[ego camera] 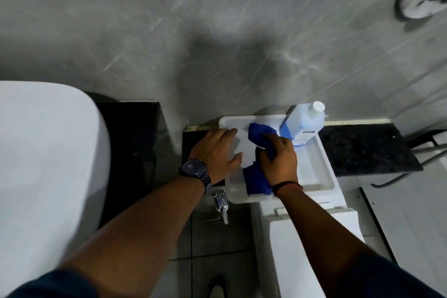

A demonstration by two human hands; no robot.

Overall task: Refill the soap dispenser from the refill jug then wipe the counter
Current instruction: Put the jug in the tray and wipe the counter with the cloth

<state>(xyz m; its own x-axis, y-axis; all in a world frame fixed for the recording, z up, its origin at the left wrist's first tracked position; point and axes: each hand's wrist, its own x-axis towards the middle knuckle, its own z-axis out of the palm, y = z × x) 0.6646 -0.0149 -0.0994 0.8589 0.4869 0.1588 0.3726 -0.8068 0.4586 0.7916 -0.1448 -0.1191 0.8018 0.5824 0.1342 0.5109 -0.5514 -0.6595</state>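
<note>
A white tray-like cistern top (314, 167) sits against the grey wall. My right hand (279, 159) is shut on a blue cloth (260, 135) and presses it onto the white surface; part of the cloth sticks out below my wrist. My left hand (215, 152) lies flat with fingers spread on the tray's left edge. A clear refill bottle (303, 123) with blue liquid and a white cap stands at the tray's back right corner, just beyond my right hand. No soap dispenser is in view.
A white basin (43, 164) fills the left side. Dark granite ledges (362, 150) run along the wall on both sides of the tray. A chrome tap (221, 202) sticks out below the tray. The white toilet lid (302, 249) lies lower right.
</note>
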